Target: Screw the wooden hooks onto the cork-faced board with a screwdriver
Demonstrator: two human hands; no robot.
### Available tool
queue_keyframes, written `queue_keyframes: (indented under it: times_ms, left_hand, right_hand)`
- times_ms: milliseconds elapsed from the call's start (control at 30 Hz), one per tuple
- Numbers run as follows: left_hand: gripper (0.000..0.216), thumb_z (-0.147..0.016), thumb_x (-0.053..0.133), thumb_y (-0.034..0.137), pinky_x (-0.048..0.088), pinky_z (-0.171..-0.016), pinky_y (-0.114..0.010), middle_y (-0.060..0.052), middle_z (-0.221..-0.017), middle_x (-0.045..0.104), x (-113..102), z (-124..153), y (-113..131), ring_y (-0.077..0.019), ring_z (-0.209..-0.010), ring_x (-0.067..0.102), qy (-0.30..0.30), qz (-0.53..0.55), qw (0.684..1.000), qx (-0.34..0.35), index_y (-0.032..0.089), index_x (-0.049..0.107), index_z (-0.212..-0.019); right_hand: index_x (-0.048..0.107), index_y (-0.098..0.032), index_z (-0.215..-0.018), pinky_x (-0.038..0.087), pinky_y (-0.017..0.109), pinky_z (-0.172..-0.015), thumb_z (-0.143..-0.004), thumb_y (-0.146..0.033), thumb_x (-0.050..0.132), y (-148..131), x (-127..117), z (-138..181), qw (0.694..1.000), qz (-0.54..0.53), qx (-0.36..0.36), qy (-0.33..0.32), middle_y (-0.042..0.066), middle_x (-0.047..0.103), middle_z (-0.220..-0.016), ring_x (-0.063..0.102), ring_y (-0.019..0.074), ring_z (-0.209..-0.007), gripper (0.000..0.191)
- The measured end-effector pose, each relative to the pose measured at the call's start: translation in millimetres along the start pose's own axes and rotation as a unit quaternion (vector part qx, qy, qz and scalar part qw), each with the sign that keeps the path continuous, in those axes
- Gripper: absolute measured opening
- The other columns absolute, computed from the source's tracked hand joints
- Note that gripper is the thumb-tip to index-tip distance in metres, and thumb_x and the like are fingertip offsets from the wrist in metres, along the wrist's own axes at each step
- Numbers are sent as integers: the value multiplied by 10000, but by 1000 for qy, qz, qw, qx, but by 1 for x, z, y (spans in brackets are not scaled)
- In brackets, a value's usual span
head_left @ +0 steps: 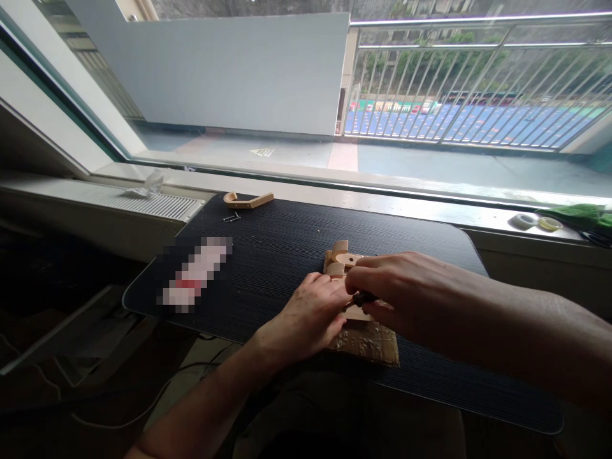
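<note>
A black table (277, 255) is supporting a brown pad (368, 344), on which a wooden piece (336, 270) is lying in the left hand's (308, 309) grasp. A wooden hook (246, 203) is resting near the table's far edge; the right hand (394, 290) is clutching a dark tool (364, 298) at the wooden piece, and screws (232, 218) are lying beside the hook.

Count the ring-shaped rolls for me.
2, both on the windowsill at the right: a whitish roll and, just right of it, a yellowish roll. More could be hidden behind the green item.
</note>
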State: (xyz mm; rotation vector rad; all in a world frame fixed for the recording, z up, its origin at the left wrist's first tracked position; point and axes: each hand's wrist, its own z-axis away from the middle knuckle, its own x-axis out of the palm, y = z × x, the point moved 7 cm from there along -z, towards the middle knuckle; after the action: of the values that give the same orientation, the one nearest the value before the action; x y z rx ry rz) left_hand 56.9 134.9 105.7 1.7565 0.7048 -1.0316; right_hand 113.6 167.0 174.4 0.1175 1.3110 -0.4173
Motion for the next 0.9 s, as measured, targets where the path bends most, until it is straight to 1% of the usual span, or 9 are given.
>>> queue_keyframes:
  times_ms: [100, 233, 400, 533, 700, 767, 900]
  left_hand:
    - [258, -805, 541, 100, 406, -866, -297, -35, -1086, 609, -1, -2, 1, -182, -1044, 532, -2, 21, 1000, 7, 218, 557, -1034]
    - [200, -806, 535, 98, 413, -856, -285, -34, -1028, 616, -1, -2, 0, -172, -998, 547, -8, 23, 1000, 6, 200, 558, -976]
    - [135, -813, 544, 123, 396, -859, -304, -30, -1004, 624, -4, 1, -1, -181, -978, 545, -6, -7, 1000, 4, 194, 567, -925]
    - [105, -820, 543, 145, 399, -844, -294, -21, -965, 624, -5, 1, -3, -172, -954, 550, -10, -4, 1000, -4, 193, 568, -910]
    - [44, -812, 577, 213, 397, -832, -306, -27, -957, 633, -2, 4, -7, -192, -962, 556, 5, 10, 1000, -16, 192, 583, -851]
    - [25, -816, 567, 191, 396, -829, -309, -30, -925, 636, 0, 5, -9, -191, -944, 561, 14, 12, 1000, -24, 188, 588, -828]
    - [101, -803, 528, 96, 393, -824, -305, -31, -915, 634, 1, 5, -11, -179, -913, 563, 30, 8, 999, -34, 179, 582, -825]
  right_hand:
    - [594, -168, -729, 372, 206, -567, -759, -39, 492, 0, -2, -2, 1000, 20, 8, -2, 16, 623, -733, 553, 108, -613, 167]
    - [614, -173, -703, 370, 206, -577, -762, -58, 507, -5, -5, -2, 999, 33, -26, 6, 15, 626, -701, 558, 112, -614, 169]
    - [632, -164, -713, 367, 204, -573, -765, -60, 511, -8, -5, -6, 999, 44, -22, -5, 25, 627, -693, 554, 111, -602, 167]
    - [643, -157, -744, 366, 210, -575, -770, -61, 513, -12, -2, -11, 999, 32, -26, -20, 36, 634, -707, 539, 110, -588, 164]
    - [648, -166, -760, 362, 212, -568, -777, -67, 512, -11, 0, -12, 999, 32, -25, -10, 41, 634, -734, 536, 113, -599, 169]
    - [650, -169, -766, 362, 213, -561, -777, -75, 520, -11, 0, -11, 999, 42, -19, -4, 44, 630, -733, 539, 118, -604, 162]
    - [655, -166, -760, 376, 213, -574, -762, -105, 560, -12, -1, -12, 998, 54, -2, -8, 61, 636, -744, 559, 130, -625, 113]
